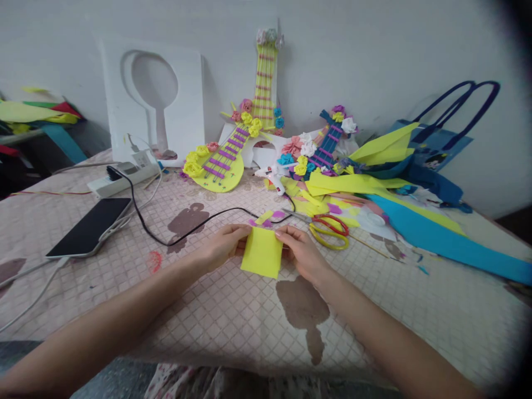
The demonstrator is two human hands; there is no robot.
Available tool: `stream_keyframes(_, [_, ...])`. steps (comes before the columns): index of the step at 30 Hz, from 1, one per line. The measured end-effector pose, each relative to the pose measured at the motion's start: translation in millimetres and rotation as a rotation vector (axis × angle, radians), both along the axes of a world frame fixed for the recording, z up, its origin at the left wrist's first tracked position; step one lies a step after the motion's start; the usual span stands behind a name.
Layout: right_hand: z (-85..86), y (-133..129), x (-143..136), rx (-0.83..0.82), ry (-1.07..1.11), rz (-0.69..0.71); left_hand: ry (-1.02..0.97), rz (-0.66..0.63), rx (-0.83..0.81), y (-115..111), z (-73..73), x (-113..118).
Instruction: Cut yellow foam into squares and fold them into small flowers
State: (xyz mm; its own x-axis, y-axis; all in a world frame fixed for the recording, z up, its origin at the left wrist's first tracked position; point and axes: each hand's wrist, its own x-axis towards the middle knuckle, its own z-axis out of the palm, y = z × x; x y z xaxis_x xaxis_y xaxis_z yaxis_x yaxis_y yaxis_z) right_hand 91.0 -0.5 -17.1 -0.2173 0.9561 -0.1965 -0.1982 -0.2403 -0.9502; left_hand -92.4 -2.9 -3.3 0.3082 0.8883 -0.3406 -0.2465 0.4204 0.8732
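Observation:
A small yellow rectangle of crepe paper [261,255] hangs between both hands above the table. My left hand [226,244] pinches its upper left corner. At the upper right corner, my right hand [300,249] pinches it too, thumb on the near face. Some fingertips are hidden behind the paper. Just beyond it lie small yellow and purple paper scraps [276,215]. Scissors with red and yellow handles [330,231] rest beside my right hand. A white glue gun [272,178] stands farther back.
A black cord [199,230] crosses the table from a white power strip [124,177]. At the left, a phone [89,227] is plugged in. Flower-decorated paper guitars [224,160] lean at the back. Blue crepe paper [449,238] and a blue bag [449,149] occupy the right.

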Motion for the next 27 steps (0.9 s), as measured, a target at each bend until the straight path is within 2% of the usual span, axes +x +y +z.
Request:
stream_keyframes(7, [-1.6, 0, 0, 0.009, -0.022, 0.013, 0.046, -0.146, 0.094, -1, -1.5, -3])
stream_keyframes(12, [-2.7, -2, 0, 0.119, -0.083, 0.067, 0.124, -0.124, 0.118, -3, -6.5, -2])
stream_keyframes(17, [0.3, -4, -1, 0.169, -0.096, 0.056, 0.094, -0.089, 0.102, -2, -8.2, -1])
stream_keyframes(20, [5.1, -5, 3, 0.343, -0.160, 0.087, 0.083, -0.073, 0.088, -2, -7.1, -1])
stream_keyframes(22, [9.7, -6, 7, 0.540, -0.246, 0.182, 0.074, -0.070, 0.078, -2, -5.7, -2])
stream_keyframes(25, [14.9, -7, 12, 0.857, -0.466, 0.354, 0.058, -0.033, 0.064, -2, -3.8, -3])
stream_keyframes(27, [15.1, -7, 13, 1.024, -0.645, 0.416, 0.046, -0.021, 0.065, -1, -3.4, -3])
